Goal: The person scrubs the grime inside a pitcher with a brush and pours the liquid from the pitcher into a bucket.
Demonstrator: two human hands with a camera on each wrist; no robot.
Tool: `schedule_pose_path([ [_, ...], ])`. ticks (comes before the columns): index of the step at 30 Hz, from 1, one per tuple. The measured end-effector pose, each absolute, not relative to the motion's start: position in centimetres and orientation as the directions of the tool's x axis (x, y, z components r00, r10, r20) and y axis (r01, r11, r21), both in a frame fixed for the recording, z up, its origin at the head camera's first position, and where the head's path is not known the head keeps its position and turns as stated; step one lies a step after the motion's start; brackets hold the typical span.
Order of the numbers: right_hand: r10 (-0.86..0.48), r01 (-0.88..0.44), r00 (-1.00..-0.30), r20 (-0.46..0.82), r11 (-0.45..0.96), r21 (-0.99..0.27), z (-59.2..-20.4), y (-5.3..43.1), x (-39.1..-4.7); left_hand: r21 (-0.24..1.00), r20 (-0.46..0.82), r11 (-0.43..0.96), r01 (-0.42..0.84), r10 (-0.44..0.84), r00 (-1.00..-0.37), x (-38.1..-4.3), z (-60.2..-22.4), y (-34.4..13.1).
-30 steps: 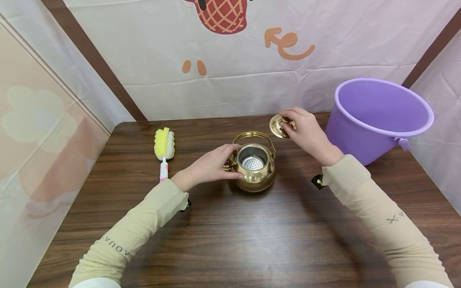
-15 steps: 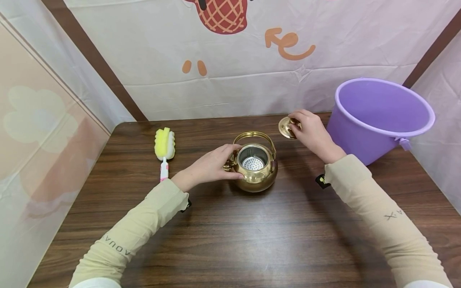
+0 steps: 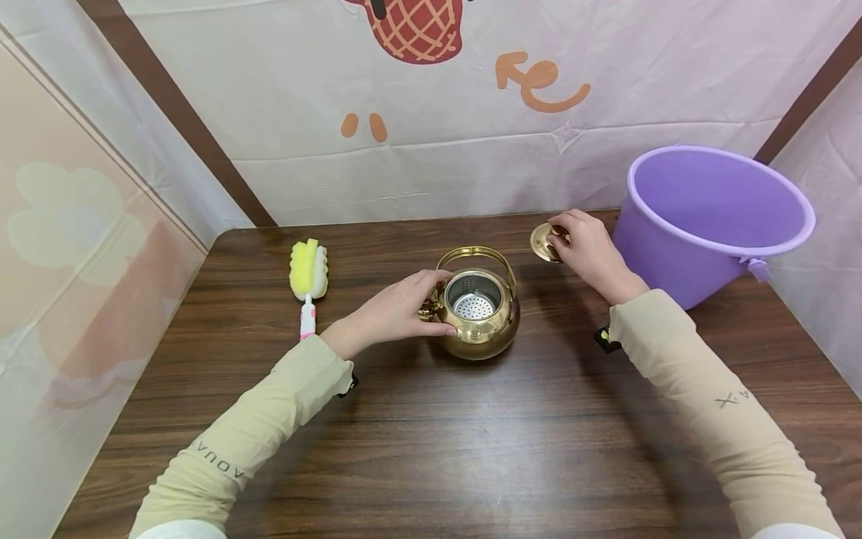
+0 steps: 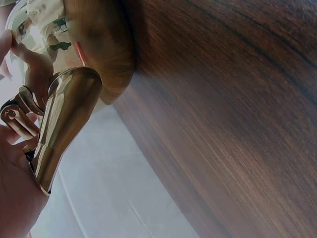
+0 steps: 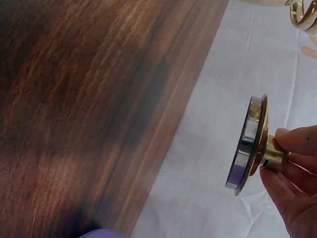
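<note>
A shiny gold teapot (image 3: 478, 340) stands uncovered on the wooden table, its arched handle (image 3: 474, 252) raised. Inside its mouth sits a perforated steel strainer (image 3: 473, 305). My left hand (image 3: 400, 311) grips the pot's body from the left, thumb at the front and fingers behind; the spout (image 4: 69, 114) lies between them in the left wrist view. To the pot's upper right, my right hand (image 3: 592, 254) pinches the knob of the gold lid (image 3: 542, 243). In the right wrist view, the lid (image 5: 250, 144) appears held above the tabletop, the knob between thumb and fingers.
A purple bucket (image 3: 636, 243) stands at the right, close beside my right hand. Left of my left hand lies a yellow and white sponge brush (image 3: 308, 273) with a white and pink handle. A printed cloth (image 3: 431, 172) hangs behind the table's back edge.
My right hand has carried the lid to the right and slightly nearer, away from the teapot. My left hand and the teapot have stayed in place.
</note>
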State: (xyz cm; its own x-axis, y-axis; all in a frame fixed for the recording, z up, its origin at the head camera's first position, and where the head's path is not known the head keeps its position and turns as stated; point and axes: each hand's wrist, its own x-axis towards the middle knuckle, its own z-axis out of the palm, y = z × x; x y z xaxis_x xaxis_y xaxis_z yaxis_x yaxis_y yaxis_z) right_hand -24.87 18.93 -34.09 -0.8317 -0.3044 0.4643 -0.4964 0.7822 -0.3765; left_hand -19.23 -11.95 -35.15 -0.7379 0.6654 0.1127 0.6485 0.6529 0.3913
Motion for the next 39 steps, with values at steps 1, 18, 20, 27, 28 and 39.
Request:
schedule_pose_path([
  [1,-0.303,-0.494,-0.833,0.462,0.784,-0.377,-34.2,19.0,-24.9,0.391,0.113,0.653,0.648,0.665,-0.738,-19.2,-35.1,-12.0],
  [18,-0.275,-0.445,-0.863,0.425,0.811,-0.379,-35.8,19.8,-25.5,0.388,0.111,0.654,0.649,0.666,-0.737,-19.2,-35.2,-12.0],
  [20,-0.273,-0.443,-0.864,0.424,0.812,-0.38,-36.0,19.9,-25.7,0.389,0.113,0.653,0.65,0.667,-0.737,-19.2,-35.2,-12.0],
  [27,-0.261,-0.419,-0.879,0.4,0.822,-0.385,-36.6,20.3,-26.0,0.383,0.114,0.654,0.652,0.667,-0.737,-19.2,-35.2,-12.0],
  [28,-0.259,-0.414,-0.882,0.393,0.824,-0.387,-36.6,20.3,-26.0,0.384,0.113,0.655,0.651,0.666,-0.737,-19.2,-35.2,-11.9],
  [39,-0.259,-0.368,-0.916,0.305,0.845,-0.388,-37.3,20.7,-26.6,0.387,0.107,0.657,0.647,0.665,-0.739,-19.3,-35.2,-11.9],
])
